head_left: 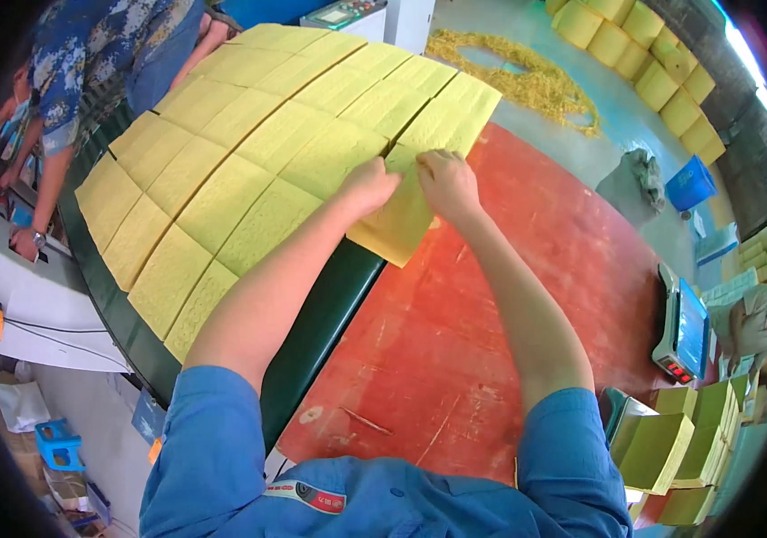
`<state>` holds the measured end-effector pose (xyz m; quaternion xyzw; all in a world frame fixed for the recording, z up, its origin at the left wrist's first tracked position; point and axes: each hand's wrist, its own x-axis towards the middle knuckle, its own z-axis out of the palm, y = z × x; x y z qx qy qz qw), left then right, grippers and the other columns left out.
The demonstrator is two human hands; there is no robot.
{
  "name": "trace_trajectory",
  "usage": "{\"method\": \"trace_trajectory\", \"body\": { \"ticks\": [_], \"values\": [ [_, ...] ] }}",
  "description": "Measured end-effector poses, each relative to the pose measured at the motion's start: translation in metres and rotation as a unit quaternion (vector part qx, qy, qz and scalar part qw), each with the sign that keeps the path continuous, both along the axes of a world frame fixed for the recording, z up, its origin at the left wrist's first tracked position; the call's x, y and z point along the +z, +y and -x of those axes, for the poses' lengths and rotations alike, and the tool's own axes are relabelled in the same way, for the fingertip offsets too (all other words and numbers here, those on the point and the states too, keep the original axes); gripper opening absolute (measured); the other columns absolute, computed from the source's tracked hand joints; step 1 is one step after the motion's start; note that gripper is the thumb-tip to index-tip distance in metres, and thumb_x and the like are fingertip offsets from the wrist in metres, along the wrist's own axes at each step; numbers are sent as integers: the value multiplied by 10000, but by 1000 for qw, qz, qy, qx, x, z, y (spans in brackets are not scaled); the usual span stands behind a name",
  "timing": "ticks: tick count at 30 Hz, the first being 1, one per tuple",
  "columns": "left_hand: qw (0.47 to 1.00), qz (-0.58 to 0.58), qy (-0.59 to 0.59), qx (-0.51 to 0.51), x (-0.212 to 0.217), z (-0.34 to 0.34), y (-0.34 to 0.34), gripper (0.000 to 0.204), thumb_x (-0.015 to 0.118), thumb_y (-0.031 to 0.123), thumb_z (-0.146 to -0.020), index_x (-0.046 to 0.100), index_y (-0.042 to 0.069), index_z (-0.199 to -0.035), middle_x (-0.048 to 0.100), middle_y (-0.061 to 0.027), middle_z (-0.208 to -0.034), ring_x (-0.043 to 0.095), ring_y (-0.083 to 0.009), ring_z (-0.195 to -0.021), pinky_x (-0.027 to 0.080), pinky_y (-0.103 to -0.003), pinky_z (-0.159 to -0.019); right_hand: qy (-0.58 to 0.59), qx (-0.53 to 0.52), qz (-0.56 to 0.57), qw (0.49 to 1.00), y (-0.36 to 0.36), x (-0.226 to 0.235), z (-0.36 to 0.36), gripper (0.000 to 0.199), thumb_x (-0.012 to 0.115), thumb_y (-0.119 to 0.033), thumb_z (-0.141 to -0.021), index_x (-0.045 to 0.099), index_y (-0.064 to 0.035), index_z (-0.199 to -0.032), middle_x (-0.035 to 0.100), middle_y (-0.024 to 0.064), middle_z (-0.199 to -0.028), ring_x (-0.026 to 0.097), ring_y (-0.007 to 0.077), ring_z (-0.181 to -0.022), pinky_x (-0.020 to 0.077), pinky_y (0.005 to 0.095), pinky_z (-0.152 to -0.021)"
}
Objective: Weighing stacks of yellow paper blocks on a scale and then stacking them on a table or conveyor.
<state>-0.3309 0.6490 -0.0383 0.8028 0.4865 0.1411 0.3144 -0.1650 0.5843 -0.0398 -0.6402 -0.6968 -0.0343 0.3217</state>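
Rows of square yellow embossed paper stacks cover a dark green conveyor belt. At the belt's right edge, one yellow paper stack reaches over onto the red table beside it. My left hand is closed at this stack's left side, its fingertips out of sight against the paper. Closed on the same stack's right side is my right hand, fingers curled over the top. Beyond both hands, another yellow stack lies at the belt's far right corner.
The red table spans the right, with a digital scale at its edge and bundled yellow paper nearby. A co-worker leans in at the left. Large yellow rolls, a blue bucket and paper scraps stand or lie on the floor.
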Motion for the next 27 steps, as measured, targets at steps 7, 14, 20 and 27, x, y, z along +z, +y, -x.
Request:
{"method": "trace_trajectory", "body": {
  "ticks": [7, 14, 20, 27],
  "values": [
    [921, 360, -148, 0, 1, -3, 7, 660, 674, 285, -881, 364, 27, -1403, 590, -170, -1255, 636, -221, -1058, 542, -380, -887, -6, -1, -49, 999, -16, -8, -1, 170, 585, -147, -857, 697, -65, -955, 679, 119, -1012, 608, 331, -979, 488, 441, -857],
    [862, 434, -162, -203, -14, -14, -59, 616, 662, 326, -907, 416, 94, -1423, 593, -69, -1288, 596, -164, -1139, 484, -351, -959, -3, -60, 60, 996, -124, 7, -18, 179, 603, -166, -843, 689, -64, -962, 670, 130, -986, 612, 340, -954, 508, 440, -827],
    [809, 315, -7, -497, 1, -70, -191, 676, 680, 426, -866, 466, 103, -1420, 606, -75, -1296, 556, -172, -1193, 432, -333, -1003, 24, -109, 132, 985, -291, 31, -32, 383, 659, -271, -841, 642, -71, -1167, 672, 154, -1090, 619, 320, -1073, 496, 415, -907],
    [794, 91, 265, -540, 62, -51, -288, 770, 751, 510, -731, 564, 62, -1329, 607, -183, -1282, 537, -313, -1239, 423, -390, -1032, 283, -36, 383, 878, -415, 27, -8, 527, 691, -314, -858, 577, -29, -1286, 679, 186, -1131, 645, 266, -1038, 479, 361, -928]
  ]
}}
